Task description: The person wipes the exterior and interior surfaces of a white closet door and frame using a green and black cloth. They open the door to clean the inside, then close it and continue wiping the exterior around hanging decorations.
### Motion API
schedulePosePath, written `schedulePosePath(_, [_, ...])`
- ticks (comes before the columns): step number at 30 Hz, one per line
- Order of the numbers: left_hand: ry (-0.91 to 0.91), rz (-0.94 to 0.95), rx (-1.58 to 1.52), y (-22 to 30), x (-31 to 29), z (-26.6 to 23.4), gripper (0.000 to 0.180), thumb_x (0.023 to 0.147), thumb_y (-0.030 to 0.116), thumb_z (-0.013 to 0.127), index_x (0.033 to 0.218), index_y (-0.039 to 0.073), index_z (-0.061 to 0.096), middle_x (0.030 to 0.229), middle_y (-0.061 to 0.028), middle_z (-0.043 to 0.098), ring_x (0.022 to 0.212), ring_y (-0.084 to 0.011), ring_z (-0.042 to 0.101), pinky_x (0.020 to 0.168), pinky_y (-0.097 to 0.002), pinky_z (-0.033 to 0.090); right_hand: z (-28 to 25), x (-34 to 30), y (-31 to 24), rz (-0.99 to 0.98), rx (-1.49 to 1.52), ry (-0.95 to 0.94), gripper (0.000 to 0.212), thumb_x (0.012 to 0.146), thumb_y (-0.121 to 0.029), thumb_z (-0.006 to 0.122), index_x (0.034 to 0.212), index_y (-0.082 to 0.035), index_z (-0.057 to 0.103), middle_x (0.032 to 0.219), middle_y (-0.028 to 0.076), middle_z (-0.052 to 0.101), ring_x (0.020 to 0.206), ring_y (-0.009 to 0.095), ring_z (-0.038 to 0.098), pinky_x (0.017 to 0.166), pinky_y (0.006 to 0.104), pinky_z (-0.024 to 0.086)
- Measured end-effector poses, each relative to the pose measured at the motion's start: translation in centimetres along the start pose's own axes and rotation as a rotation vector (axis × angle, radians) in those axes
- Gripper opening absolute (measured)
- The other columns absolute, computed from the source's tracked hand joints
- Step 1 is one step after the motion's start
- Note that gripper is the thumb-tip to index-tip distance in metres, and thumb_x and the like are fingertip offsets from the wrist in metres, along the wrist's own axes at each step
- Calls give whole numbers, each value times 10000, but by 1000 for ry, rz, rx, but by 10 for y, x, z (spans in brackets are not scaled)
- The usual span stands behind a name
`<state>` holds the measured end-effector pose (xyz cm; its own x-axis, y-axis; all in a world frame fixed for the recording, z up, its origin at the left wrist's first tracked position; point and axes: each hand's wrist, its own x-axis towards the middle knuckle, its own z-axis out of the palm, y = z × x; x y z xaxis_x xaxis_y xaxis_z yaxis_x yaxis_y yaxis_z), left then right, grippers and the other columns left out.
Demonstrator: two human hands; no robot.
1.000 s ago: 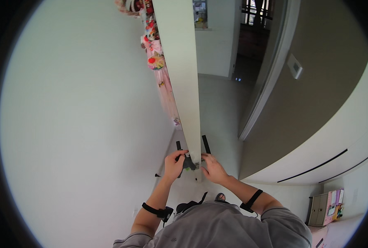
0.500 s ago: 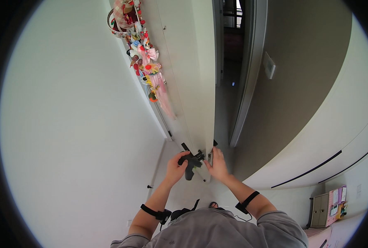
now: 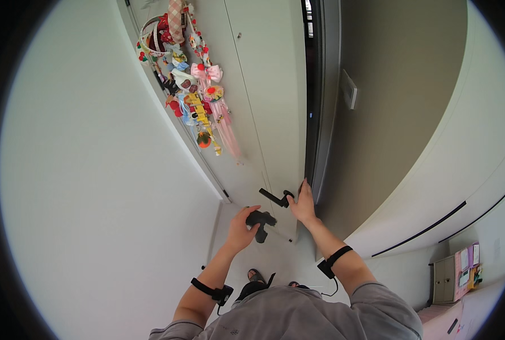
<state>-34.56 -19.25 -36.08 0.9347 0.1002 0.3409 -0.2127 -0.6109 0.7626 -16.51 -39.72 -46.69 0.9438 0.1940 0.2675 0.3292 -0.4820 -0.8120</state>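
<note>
Pale door (image 3: 278,102) ahead, left hand (image 3: 243,228) grips a chunky, matte dark-grey tool (image 3: 265,220), right hand (image 3: 303,205) spread.

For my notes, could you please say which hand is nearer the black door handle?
Right. The right hand is beside the door handle; the left hand farther, to its lower left.

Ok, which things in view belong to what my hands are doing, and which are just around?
In use:
- Dark grey pistol-shaped tool, held in your left hand
- Pale, flat door, your right hand at its edge
- Black L-shaped door handle, beside that hand

Just around:
- Colourful bows and headbands, hanging
- White rectangular wall plate
- Small beige cabinet
</note>
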Motion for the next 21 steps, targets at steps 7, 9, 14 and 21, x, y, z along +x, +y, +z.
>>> schedulePosePath(7, [-35,64,113,28,-12,-19,380,905,-62,786,1263,63,754,1094,-172,718,997,-390,731,834,-442,590,-24,1,-23,59,45,42,1043,1018,-200,760,1731,137,77,1766,381,270,1645,496,313,1359,446,295])
schedulePosePath(9, [13,239,142,25,-4,-17,351,909,-58,786,1237,63,756,1084,-170,711,977,-394,728,809,-449,588,-27,7,-21,43,28,125,1046,1021,-194,754,1731,137,61,1770,385,258,1651,490,306,1365,444,287])
schedulePosePath(14, [-8,319,185,-3,24,-33,286,916,-48,792,1179,57,753,1051,-151,690,938,-379,719,763,-442,581,-30,35,-11,85,-51,111,1020,1011,-194,767,1711,163,115,1754,402,273,1638,498,325,1361,448,299])
schedulePosePath(21, [-85,341,25,-35,65,-73,196,926,-24,787,1104,42,736,1013,-147,645,908,-377,681,780,-459,569,-16,36,-34,52,-233,497,953,953,-152,802,1690,105,256,1643,391,421,1538,497,439,1292,525,373])
